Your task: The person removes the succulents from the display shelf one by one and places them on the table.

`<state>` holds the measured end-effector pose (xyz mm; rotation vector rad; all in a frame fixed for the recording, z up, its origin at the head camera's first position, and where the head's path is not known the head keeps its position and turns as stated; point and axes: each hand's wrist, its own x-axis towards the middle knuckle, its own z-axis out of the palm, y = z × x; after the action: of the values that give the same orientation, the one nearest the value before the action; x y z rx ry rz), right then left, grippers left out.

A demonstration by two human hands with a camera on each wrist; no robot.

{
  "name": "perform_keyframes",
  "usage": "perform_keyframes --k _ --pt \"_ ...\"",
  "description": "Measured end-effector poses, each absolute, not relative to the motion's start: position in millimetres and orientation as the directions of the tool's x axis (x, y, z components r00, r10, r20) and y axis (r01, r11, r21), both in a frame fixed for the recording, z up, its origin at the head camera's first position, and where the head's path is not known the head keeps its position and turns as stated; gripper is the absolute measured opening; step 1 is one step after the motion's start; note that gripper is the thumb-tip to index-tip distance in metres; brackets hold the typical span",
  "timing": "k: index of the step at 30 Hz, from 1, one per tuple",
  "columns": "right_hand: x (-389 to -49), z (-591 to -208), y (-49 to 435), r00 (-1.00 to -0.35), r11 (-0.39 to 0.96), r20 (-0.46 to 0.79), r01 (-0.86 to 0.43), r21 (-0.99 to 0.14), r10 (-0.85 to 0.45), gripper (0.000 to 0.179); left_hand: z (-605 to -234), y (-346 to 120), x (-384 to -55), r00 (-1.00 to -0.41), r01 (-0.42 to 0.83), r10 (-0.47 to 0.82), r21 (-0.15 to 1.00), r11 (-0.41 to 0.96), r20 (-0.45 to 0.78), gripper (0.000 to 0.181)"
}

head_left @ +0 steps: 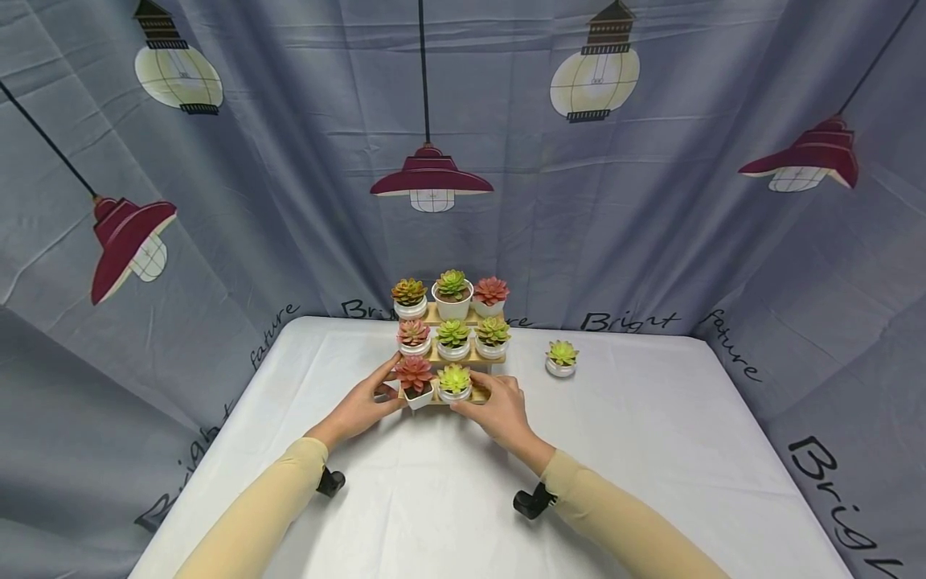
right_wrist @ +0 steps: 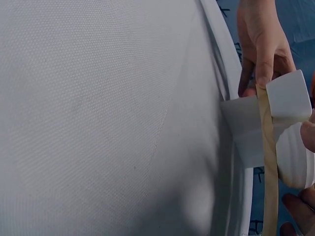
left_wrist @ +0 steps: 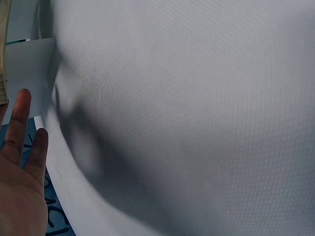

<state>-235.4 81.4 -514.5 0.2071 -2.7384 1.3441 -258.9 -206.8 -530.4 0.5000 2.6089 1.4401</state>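
Observation:
A small three-tier plant stand with wooden boards (head_left: 499, 359) stands at the table's far side. My left hand (head_left: 362, 408) grips the left end of its bottom board, with the thumb at the board's edge in the right wrist view and two fingers extended past it in the left wrist view. Beside that hand, a red succulent (head_left: 414, 371) sits in a square white pot, slightly tilted. My right hand (head_left: 499, 410) pinches the round white pot (right_wrist: 294, 155) of a light green succulent (head_left: 454, 376), at the middle of the bottom board, between thumb and fingers.
Three potted succulents stand on each upper tier, among them a green one (head_left: 452, 285) in a larger pot at the top. Another light green succulent (head_left: 561, 354) stands on the white tablecloth (head_left: 637, 434) to the right. A grey printed curtain (head_left: 506, 241) hangs behind.

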Motion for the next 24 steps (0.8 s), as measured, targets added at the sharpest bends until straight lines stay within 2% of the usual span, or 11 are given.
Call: perform_keyframes --k 24 --pt "-238.7 -514.1 77.2 -0.983 0.639 0.164 -0.182 -0.748 -0.087 0.076 -529.5 -207.6 -258.9 -0.937 0.232 0.345 0.834 0.501 0.054 0.093"
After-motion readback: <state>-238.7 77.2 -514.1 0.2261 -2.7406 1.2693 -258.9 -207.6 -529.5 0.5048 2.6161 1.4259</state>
